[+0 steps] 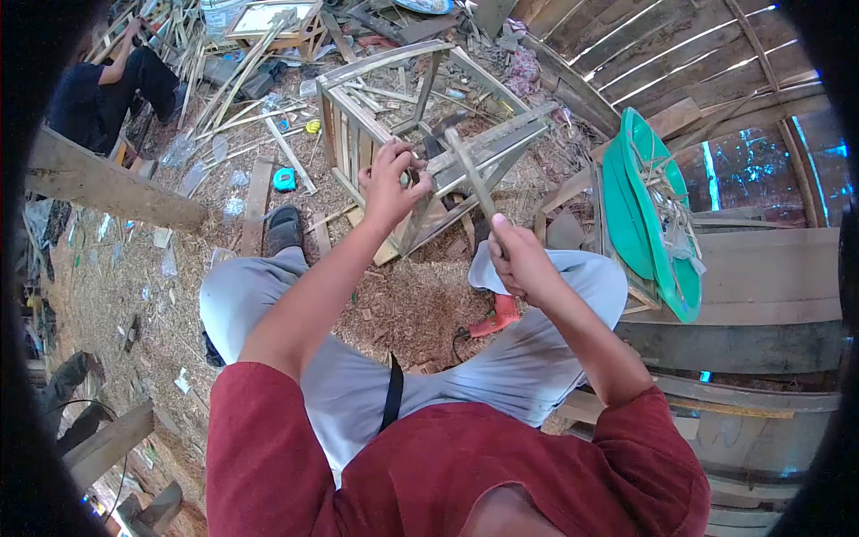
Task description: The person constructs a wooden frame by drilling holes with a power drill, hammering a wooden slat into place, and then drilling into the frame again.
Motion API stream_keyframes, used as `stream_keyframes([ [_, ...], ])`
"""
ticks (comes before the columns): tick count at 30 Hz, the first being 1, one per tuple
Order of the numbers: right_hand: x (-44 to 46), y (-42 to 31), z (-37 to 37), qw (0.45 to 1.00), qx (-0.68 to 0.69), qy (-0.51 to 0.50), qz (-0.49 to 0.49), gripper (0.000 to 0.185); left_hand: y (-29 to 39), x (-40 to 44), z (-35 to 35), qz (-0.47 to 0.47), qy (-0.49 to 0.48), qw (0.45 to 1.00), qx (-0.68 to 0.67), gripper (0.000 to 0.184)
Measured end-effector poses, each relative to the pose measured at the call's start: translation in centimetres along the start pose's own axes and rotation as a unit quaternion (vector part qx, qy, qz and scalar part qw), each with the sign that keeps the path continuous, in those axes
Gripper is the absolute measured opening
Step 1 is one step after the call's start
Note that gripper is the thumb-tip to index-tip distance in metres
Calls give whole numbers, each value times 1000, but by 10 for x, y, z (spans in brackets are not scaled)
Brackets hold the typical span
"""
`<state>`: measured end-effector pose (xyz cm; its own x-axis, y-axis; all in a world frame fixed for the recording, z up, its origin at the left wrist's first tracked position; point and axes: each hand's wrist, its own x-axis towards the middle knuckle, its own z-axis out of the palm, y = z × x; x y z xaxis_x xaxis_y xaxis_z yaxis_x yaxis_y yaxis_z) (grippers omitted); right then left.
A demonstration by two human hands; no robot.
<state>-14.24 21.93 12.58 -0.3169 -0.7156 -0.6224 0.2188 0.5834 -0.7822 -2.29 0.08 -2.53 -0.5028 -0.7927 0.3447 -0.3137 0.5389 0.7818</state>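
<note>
A wooden frame (344, 106) built of slats and bars stands on the littered ground in front of my knees. My left hand (394, 183) is at its near corner, fingers curled and pinched together by the end of a bar. What they hold, if anything, is too small to make out. In my right hand (522, 261) is a hammer (472, 168), gripped low on its wooden handle. The handle slants up and left, and the dark hammer head is above the frame's bar, just right of my left hand.
A teal tape measure (284, 180) and a yellow roll (312, 127) lie on the ground at left. A red tool (495, 317) rests between my legs. Green plastic chairs (644, 215) stand at right. Another person (107, 94) sits at upper left, near scattered wood strips (242, 76).
</note>
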Motion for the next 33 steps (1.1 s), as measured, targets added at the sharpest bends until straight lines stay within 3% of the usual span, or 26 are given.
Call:
stream_keyframes([
  [2,3,3,0,999,11,3,-36,53,2,1,0,-2,3,1000,-3,22],
  [5,5,5,-2,999,-27,-3,16,53,2,1,-1,0,0,1000,7,23],
  [11,3,13,2,991,8,22,-134,53,1,0,0,0,3,1000,9,25],
  [14,10,17,-8,998,-44,-21,45,53,-2,1,2,8,-5,1000,10,28],
  [20,3,13,0,996,-10,9,-92,53,1,0,1,1,4,1000,12,24],
  [26,5,10,2,991,17,16,-131,53,2,0,0,8,5,1000,16,24],
  [29,8,9,-10,994,-8,-29,105,55,3,1,0,7,-4,1000,15,24],
  [33,-1,-2,-14,995,77,-24,55,56,0,0,-1,4,0,1000,18,25],
])
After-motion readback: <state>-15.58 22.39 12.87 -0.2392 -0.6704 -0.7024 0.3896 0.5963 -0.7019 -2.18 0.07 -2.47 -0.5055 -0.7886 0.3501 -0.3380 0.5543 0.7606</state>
